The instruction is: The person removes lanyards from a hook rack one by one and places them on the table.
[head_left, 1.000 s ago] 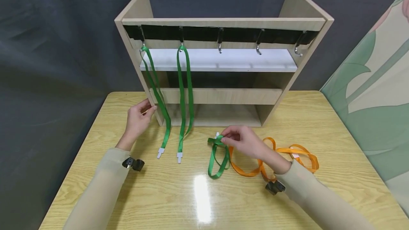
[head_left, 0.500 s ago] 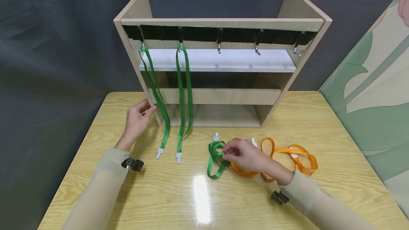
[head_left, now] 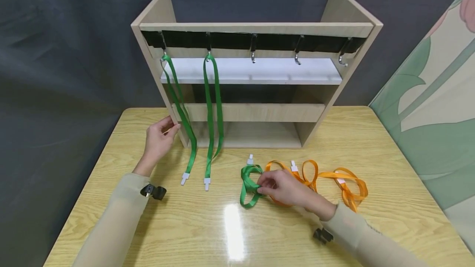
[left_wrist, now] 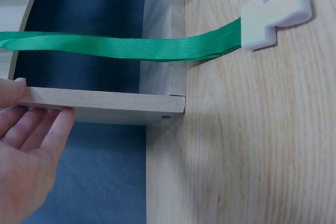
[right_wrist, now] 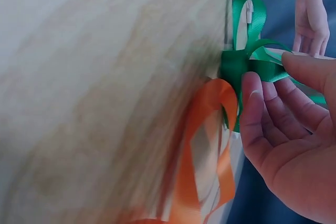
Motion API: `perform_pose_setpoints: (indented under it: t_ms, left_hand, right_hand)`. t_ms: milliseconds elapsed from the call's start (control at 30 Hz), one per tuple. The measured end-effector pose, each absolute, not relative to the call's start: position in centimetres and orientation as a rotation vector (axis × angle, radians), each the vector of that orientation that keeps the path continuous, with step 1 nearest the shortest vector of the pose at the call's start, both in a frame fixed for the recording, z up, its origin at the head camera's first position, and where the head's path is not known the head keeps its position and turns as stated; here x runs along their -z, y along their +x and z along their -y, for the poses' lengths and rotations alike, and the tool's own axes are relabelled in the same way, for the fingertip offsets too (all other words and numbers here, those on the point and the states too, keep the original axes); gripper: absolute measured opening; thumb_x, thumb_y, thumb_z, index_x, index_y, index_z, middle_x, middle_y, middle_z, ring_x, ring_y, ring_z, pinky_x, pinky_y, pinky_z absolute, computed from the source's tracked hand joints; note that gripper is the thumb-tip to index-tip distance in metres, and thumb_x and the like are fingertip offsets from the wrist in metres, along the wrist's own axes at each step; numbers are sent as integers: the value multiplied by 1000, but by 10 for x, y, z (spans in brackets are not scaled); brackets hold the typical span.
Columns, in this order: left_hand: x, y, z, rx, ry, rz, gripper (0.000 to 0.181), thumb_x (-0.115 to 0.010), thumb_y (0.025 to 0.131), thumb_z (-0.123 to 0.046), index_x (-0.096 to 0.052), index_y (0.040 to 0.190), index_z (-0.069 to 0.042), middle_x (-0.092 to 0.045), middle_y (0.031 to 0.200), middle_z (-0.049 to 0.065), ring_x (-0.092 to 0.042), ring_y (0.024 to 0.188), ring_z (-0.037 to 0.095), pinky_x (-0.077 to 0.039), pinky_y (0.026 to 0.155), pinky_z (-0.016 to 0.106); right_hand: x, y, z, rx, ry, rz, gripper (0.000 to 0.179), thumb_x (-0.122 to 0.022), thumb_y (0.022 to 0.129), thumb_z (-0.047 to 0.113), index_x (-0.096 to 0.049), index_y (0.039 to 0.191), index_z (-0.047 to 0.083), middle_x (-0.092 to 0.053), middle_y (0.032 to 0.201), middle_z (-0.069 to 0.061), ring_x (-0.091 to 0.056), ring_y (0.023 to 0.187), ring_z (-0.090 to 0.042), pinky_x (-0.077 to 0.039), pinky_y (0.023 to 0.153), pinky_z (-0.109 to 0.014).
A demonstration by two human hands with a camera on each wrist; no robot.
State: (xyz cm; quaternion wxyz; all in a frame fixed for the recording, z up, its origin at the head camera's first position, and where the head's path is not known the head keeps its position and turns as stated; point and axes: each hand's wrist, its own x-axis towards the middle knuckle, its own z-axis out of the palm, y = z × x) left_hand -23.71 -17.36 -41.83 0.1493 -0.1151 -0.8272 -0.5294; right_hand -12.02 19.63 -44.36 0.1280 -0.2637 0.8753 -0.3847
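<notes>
My left hand (head_left: 157, 142) grips the front edge of the wooden rack's left side panel (left_wrist: 100, 100), thumb on one face and fingers on the other. Beside it, a green lanyard (head_left: 188, 126) with a white clip hangs from the first hook; a second green lanyard (head_left: 210, 122) hangs from the second hook. My right hand (head_left: 283, 185) holds a strap of a loosely coiled green lanyard (head_left: 248, 176) on the table; in the right wrist view, its ribbon (right_wrist: 266, 70) lies between thumb and index finger. Orange lanyards (head_left: 352, 174) lie under and beside this hand, partly hidden by it.
The wooden rack (head_left: 230, 112) stands at the table's back, with bare hooks (head_left: 298, 57) at the middle and right. A white shelf (head_left: 256, 71) runs behind them. Dark cloth (head_left: 74, 44) hangs behind the table (head_left: 185, 234); a patterned cloth (head_left: 438, 106) is at right.
My right hand has moved toward me over the green coil, shifting its strap, and the coil's white clip now shows fully. My left hand stays at the rack's side panel.
</notes>
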Motion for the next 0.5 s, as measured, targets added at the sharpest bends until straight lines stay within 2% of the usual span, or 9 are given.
perform_pose_setpoints:
  t_ms: [200,500]
  left_hand:
    - [418,-236,173,1514,-347,2376,33,-62,93,-6,-61,125,1,-64,115,17,-59,109,26,-51,84,34]
    - [419,-236,174,1501,-339,2389,33,-62,94,-8,-61,126,0,-64,116,17,-59,109,26,-51,84,36]
  right_hand:
    - [448,-118,-198,1121,-784,-2540,7,-72,87,12,-68,92,11,-62,80,9,-59,73,-8,-52,64,-24]
    - [448,-118,-200,1127,-763,-2481,21,-80,77,8,-67,93,11,-63,81,4,-58,70,-10,-52,62,-25]
